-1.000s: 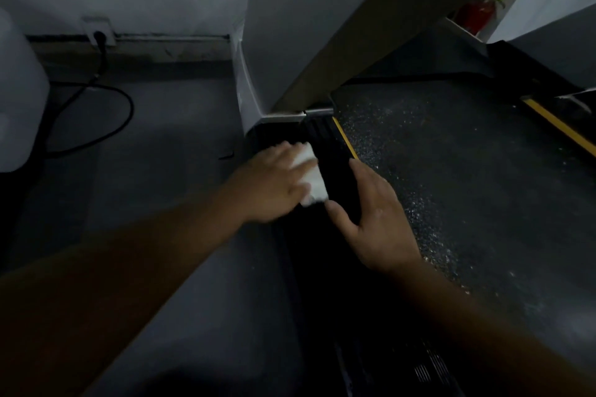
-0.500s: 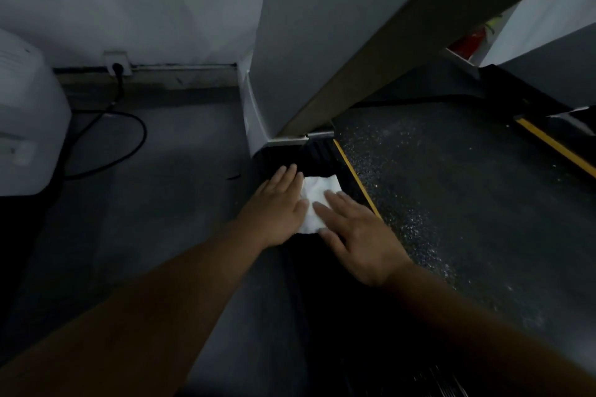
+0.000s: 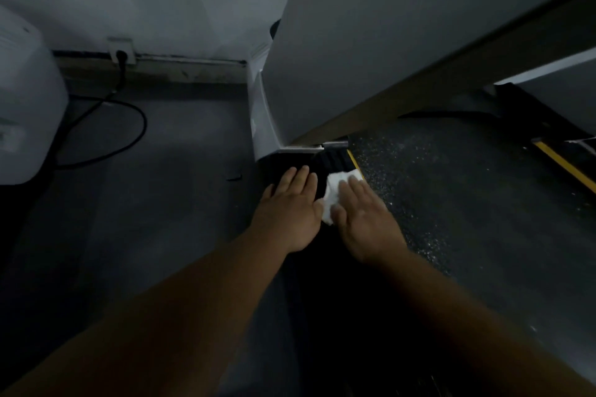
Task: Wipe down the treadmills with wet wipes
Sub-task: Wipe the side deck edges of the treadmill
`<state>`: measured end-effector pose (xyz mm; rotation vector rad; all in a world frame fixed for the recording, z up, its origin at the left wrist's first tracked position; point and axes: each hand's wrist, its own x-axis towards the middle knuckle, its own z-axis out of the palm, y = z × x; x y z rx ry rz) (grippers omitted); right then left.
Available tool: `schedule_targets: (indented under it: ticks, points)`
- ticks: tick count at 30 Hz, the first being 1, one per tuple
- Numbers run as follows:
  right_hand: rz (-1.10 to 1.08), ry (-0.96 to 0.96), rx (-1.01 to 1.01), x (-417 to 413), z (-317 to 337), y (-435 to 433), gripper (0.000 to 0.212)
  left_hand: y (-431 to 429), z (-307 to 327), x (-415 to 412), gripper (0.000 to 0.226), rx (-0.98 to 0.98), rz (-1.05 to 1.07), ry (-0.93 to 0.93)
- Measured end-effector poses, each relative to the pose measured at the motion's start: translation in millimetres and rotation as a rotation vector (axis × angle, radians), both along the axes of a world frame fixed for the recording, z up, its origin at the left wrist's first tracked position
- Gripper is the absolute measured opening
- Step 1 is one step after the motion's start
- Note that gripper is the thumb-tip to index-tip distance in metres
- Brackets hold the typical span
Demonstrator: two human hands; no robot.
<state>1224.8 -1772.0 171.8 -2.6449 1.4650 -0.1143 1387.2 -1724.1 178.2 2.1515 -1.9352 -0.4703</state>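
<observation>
A white wet wipe [image 3: 332, 195] lies on the black ribbed side rail [image 3: 332, 161] of the treadmill, beside the yellow stripe. My right hand [image 3: 366, 219] lies flat on the wipe, fingers straight, covering most of it. My left hand [image 3: 288, 213] rests flat on the rail just left of the wipe, its fingers straight and together. The speckled treadmill belt [image 3: 451, 203] stretches to the right. The grey upright [image 3: 371, 42] rises right behind the hands.
A black power cable [image 3: 129, 138] loops over the grey floor from a wall socket [image 3: 121, 50]. A white machine [image 3: 22, 100] stands at the left edge. A second treadmill rail with a yellow stripe [image 3: 564, 164] lies at the far right.
My right hand has slid forward over the wipe and covers more of it. My left hand has come off the wipe and lies beside it. The view has shifted slightly.
</observation>
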Motion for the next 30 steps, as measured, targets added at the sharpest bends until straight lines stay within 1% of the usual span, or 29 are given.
schedule_targets:
  ticks: [2,3,4,5,7,8,9,12,13,15,17,19,21,23,25,28,30]
  points:
    - [-0.044,0.038,-0.027,19.4,3.0,-29.1,0.085,1.0,-0.3,-2.2,0.06,-0.009,-0.005,-0.001]
    - [-0.034,0.028,-0.017,32.7,5.0,-42.6,0.092,1.1,-1.3,-1.8,0.061,-0.017,-0.01,-0.014]
    - [-0.007,0.012,-0.003,42.8,7.5,-52.5,0.094,0.9,-2.3,-0.9,0.061,-0.022,-0.016,-0.02]
    - [0.047,-0.002,-0.032,47.7,8.5,-56.8,0.09,0.5,-4.1,0.5,0.061,-0.026,-0.021,-0.015]
    - [0.184,-0.079,-0.063,40.0,15.1,-45.3,0.068,0.2,-5.6,0.0,0.06,-0.034,-0.019,0.005]
    - [0.21,-0.123,-0.06,30.3,16.6,-39.0,0.057,0.2,-5.8,-0.4,0.06,-0.044,-0.011,0.007]
    - [0.225,-0.161,-0.053,22.2,18.7,-34.9,0.052,0.4,-6.0,-0.6,0.059,-0.052,-0.002,0.003]
    - [0.189,-0.133,-0.102,29.8,22.6,-46.0,0.042,0.1,-5.3,-1.4,0.06,-0.051,-0.003,-0.002]
    - [0.195,-0.126,-0.103,37.6,20.2,-51.6,0.041,-0.6,-6.2,-1.6,0.06,-0.055,-0.002,-0.011]
    - [0.236,-0.145,-0.063,45.5,14.8,-49.6,0.052,1.0,-5.8,-1.1,0.061,-0.052,-0.004,-0.011]
    - [0.279,-0.234,-0.035,27.0,12.9,-36.2,0.047,0.9,-4.0,-1.0,0.061,-0.044,-0.004,-0.002]
    - [0.28,-0.284,0.026,-5.2,16.4,-16.6,0.041,0.8,-3.3,-1.6,0.06,-0.047,0.007,0.011]
    - [0.235,-0.34,0.002,-20.8,19.2,-20.1,0.036,-0.4,-4.4,-1.5,0.06,-0.063,0.019,0.009]
    - [0.141,-0.319,-0.104,-13.3,15.6,-33.1,0.036,-0.3,-6.1,-2.6,0.06,-0.062,0.02,0.003]
    - [0.111,-0.254,-0.164,4.7,10.9,-45.1,0.037,-1.1,-6.3,-2.2,0.06,-0.053,0.015,-0.004]
    - [0.111,-0.188,-0.126,16.9,10.3,-36.9,0.037,-0.8,-4.6,-0.8,0.06,-0.043,0.011,0.01]
    - [0.169,-0.218,-0.126,-1.0,11.9,-13.2,0.04,-0.5,-3.7,-1.1,0.06,-0.043,0.005,0.007]
